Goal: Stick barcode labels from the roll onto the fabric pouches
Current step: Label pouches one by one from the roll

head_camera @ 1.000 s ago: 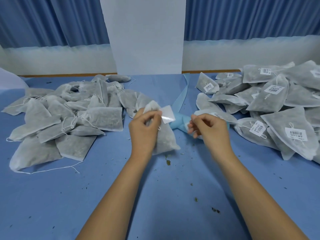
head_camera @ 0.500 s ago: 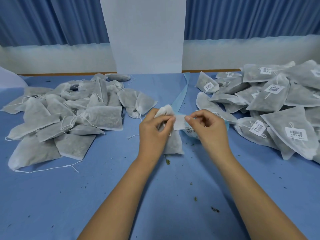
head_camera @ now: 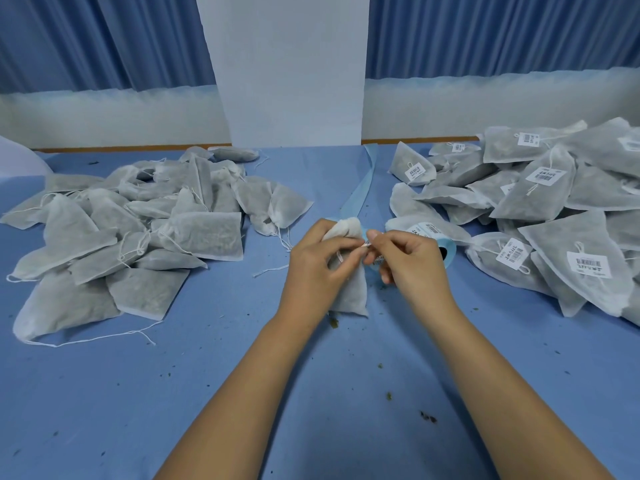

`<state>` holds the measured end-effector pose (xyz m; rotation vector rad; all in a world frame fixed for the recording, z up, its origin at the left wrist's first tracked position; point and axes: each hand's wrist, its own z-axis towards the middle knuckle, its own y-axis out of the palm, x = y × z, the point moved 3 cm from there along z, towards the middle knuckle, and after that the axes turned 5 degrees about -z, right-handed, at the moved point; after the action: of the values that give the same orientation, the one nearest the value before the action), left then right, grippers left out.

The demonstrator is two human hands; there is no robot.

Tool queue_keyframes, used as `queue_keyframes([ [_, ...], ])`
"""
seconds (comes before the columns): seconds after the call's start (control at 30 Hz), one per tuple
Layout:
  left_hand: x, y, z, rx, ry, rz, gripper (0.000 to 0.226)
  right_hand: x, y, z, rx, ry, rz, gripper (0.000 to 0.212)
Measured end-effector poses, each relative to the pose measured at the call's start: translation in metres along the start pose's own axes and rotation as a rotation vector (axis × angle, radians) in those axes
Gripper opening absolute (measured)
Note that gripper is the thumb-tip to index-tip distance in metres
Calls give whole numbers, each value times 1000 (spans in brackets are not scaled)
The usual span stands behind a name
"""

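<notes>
Mid-bench, the left hand [head_camera: 313, 268] grips 1 fabric pouch [head_camera: 349, 292]; the right hand [head_camera: 414, 263] pinches a barcode label [head_camera: 377, 260] near its top; sticking seems under way; next it needs pressing flat; label roll [head_camera: 451, 255] just behind the right hand.

Near label [head_camera: 588, 265]: on a pouch at the front of the right pile [head_camera: 460, 199]; barcode above a row of characters, upside down to the camera, not legible.
Second label [head_camera: 513, 254]: just left of it, tilted; barcode and a row of characters, not legible.
Middle label [head_camera: 548, 174]: characters and a barcode, too small to read.
Top label [head_camera: 529, 139]: barcode and small print, blurred.
Left label [head_camera: 415, 170]: on the pile's leftmost pouch; barcode beside characters, unreadable.
Roll [head_camera: 451, 254]: dark print on its outer labels, blurred.
Held label [head_camera: 379, 260]: between left hand [head_camera: 311, 268] and right hand [head_camera: 412, 265], against the held pouch [head_camera: 349, 292]; a scrap of barcode shows, no text legible.
</notes>
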<state>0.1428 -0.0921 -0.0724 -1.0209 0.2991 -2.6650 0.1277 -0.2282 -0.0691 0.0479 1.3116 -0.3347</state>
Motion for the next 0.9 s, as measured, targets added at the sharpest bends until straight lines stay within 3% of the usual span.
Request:
queue_keyframes([
  [0.2, -10, -7, 5, 0, -333, -187, 21, 3, -14, 5, 149, 124, 104, 31],
  [0.3, -14, -11, 6, -39, -418, -207, 31, 2, -18, 7, 179, 137, 190, 28],
  [0.47, -11, -6, 5, -137, -446, -245, 49, -9, -3, 0, -9, -44, 136, 28],
  [0.67, -9, 0, 2, -186, -433, -337, 62, -17, 5, -6, -228, -139, 137, 17],
  [0.9, -12, 2, 0, -213, -440, -363, 75, -10, 10, -6, -337, -99, 40, 15],
])
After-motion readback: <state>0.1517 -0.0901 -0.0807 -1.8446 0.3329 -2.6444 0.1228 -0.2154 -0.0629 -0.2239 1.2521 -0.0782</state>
